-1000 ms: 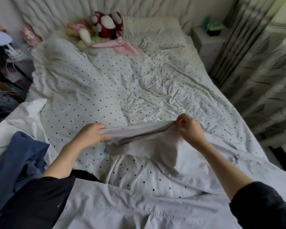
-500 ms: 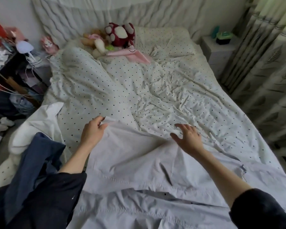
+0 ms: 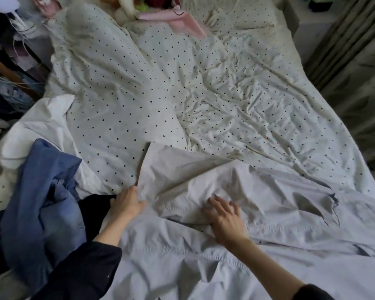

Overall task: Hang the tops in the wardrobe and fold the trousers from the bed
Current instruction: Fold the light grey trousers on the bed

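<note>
Far left: heap of blue denim cloth [image 3: 41, 198] on the bed edge, untouched. Left hand [image 3: 127, 202] has moved down from the far corner of the pale grey cotton trousers [image 3: 204, 180]; it now pinches their left edge, thumb and fingers closed on the fabric. The leg lifted a second ago now lies folded over, flat on the white polka-dot duvet [image 3: 139, 83]. Right hand [image 3: 225, 219] is released, fingers spread, palm on the cloth near the fold seam, pressing or smoothing.

Judgement: first fold laid; the step in hand is flattening it.

Trousers: at the near end of the bed, wide, thin, creased; a ridge of wrinkles runs right of centre, one dark gap at a raised edge.
</note>
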The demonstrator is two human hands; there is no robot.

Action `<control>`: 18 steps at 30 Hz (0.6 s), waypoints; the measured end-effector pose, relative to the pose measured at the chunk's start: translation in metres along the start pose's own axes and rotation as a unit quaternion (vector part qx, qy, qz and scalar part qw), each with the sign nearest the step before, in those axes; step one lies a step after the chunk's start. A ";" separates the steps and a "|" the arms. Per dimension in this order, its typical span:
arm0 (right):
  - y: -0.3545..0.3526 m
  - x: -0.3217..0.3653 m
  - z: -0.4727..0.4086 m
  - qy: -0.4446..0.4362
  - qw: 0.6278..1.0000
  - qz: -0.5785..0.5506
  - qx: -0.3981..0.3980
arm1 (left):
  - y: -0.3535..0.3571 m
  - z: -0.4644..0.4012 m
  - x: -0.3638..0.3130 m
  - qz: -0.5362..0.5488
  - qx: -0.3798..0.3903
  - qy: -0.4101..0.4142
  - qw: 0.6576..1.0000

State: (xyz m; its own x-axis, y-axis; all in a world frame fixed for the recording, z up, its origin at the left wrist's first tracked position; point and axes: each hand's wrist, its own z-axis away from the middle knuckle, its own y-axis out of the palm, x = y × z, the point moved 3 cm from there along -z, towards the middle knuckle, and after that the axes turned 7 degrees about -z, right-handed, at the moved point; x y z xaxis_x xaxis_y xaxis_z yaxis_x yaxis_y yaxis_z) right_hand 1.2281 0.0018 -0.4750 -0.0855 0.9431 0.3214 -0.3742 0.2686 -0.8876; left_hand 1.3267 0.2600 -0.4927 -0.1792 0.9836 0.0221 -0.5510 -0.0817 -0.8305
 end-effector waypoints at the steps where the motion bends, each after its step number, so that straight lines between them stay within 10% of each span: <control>1: -0.002 0.002 -0.002 -0.018 0.998 -0.006 -0.052 | -0.001 -0.002 0.001 0.007 -0.007 -0.001 1.000; 5: -0.005 0.007 -0.002 -0.044 0.980 -0.089 -0.174 | -0.014 -0.003 0.014 0.109 -0.120 0.022 0.987; 11: 0.013 0.017 -0.002 -0.021 0.994 -0.098 0.038 | -0.009 0.011 0.032 0.071 -0.104 -0.013 0.992; 18: 0.014 0.021 0.049 0.057 0.994 -0.095 -0.003 | -0.015 0.079 0.002 0.074 -0.264 0.159 0.948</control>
State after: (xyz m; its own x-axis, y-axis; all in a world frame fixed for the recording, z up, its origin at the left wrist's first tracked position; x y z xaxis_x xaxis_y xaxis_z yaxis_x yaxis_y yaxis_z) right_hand 1.1762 0.0154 -0.4646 0.0921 0.8910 0.4446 -0.3686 0.4453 -0.8160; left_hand 1.2704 0.2502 -0.4359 0.0780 0.9733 -0.2159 -0.0382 -0.2135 -0.9762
